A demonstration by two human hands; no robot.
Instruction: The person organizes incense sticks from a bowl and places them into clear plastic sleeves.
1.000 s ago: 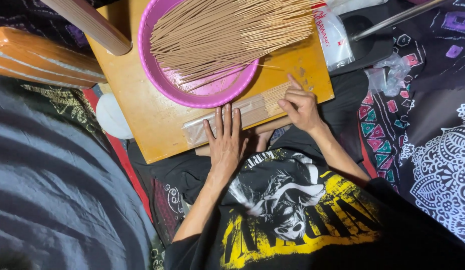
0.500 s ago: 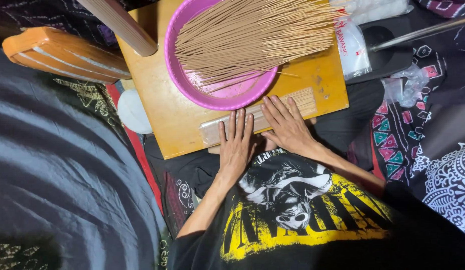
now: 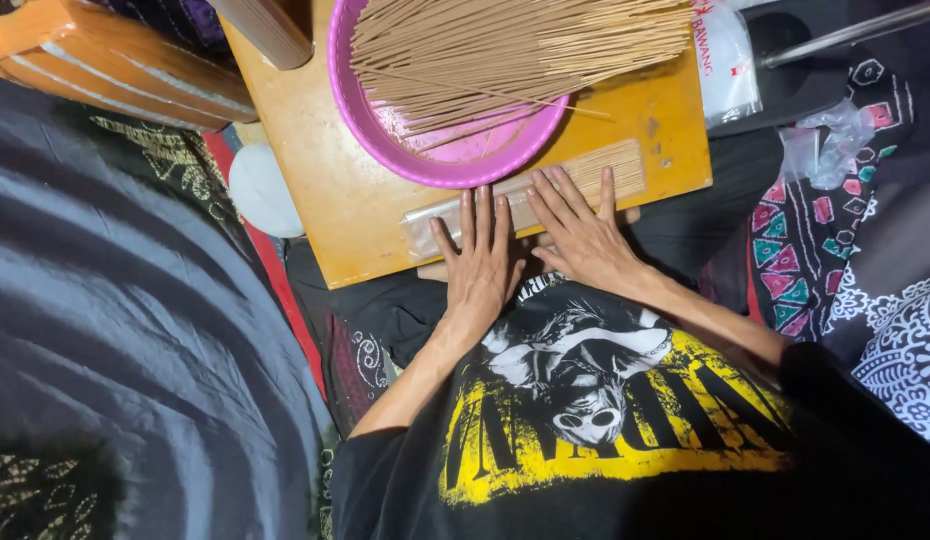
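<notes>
Nearest to us is the black shirt with the yellow skull print [image 3: 585,400], and just past it both our hands sit flat at the near edge of the wooden board [image 3: 355,200], which we'll use as our anchor for everything else. Left hand [image 3: 480,265] has its fingers spread and pressed down on the clear-wrapped end of a flat packet of thin sticks [image 3: 545,195]; right hand [image 3: 575,230] is splayed the same way, palm down on the packet's middle, nothing pinched. The packet lies along the board's near edge, just this side of the pink basin [image 3: 435,165].

Further up the board, that basin holds a big loose fan of incense sticks [image 3: 515,45], ends poking past its rim toward a plastic bag [image 3: 730,65] at the board's far right corner.

What could bite us: the packet is right at the edge, so uneven pressure could roll sticks off or snap them. Bumping the basin might spill the loose pile too.
</notes>
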